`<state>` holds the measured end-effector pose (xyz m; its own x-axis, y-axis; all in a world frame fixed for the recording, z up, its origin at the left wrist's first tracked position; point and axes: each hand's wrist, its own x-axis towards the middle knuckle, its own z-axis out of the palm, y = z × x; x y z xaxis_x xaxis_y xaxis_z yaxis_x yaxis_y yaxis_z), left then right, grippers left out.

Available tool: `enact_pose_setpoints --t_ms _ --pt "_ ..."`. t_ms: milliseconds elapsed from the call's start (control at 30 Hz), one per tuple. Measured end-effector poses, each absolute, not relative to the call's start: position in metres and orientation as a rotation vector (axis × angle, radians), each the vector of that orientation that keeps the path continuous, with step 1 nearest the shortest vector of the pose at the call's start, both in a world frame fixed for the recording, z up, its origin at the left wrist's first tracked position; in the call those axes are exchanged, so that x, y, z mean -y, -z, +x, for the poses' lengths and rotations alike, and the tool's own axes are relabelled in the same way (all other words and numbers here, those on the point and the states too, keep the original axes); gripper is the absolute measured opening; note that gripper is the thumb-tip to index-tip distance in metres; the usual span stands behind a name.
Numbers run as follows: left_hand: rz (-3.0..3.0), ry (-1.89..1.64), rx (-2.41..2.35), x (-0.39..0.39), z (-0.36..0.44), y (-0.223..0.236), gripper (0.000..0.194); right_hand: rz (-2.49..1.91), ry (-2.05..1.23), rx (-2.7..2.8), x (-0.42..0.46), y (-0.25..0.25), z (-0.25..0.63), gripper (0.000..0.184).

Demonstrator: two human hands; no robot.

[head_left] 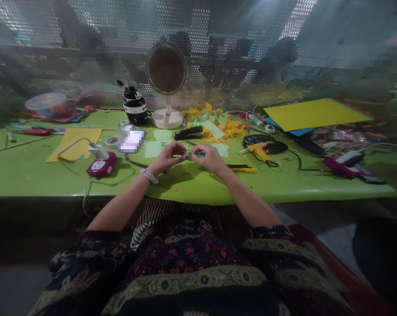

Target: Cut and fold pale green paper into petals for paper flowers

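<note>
Green paper piece (188,153), pinched between left hand (169,157) and right hand (208,157) (fingertips close), above green table (66,182)

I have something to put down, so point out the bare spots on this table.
Nearly bare: the front left of the table, between the yellow sheet, purple socket cube and front edge; and the front strip between the right forearm and black cable. Crowded: beyond the hands, with fan, flask and glue gun.
</note>
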<state>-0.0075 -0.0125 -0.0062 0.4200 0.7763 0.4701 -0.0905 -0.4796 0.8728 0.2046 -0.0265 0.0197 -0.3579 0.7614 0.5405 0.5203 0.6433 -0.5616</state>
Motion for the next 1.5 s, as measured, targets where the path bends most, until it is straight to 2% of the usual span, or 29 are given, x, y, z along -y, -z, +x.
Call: enact_pose_setpoints --t_ms 667,1133,1500 --pt "1.907 -1.198 -0.667 0.0134 -0.0065 0.0100 0.043 -1.072 -0.392 2.097 0.0272 -0.0227 0.2055 0.005" --pt "1.954 -1.209 -0.701 0.0162 -0.0036 0.0105 0.040 -1.089 -0.457 2.078 0.0282 -0.0176 0.2053 0.030" --pt "2.046 -1.212 -0.676 0.0186 -0.0042 0.0091 0.035 -1.038 -0.480 2.095 0.0299 -0.0198 0.2047 0.031"
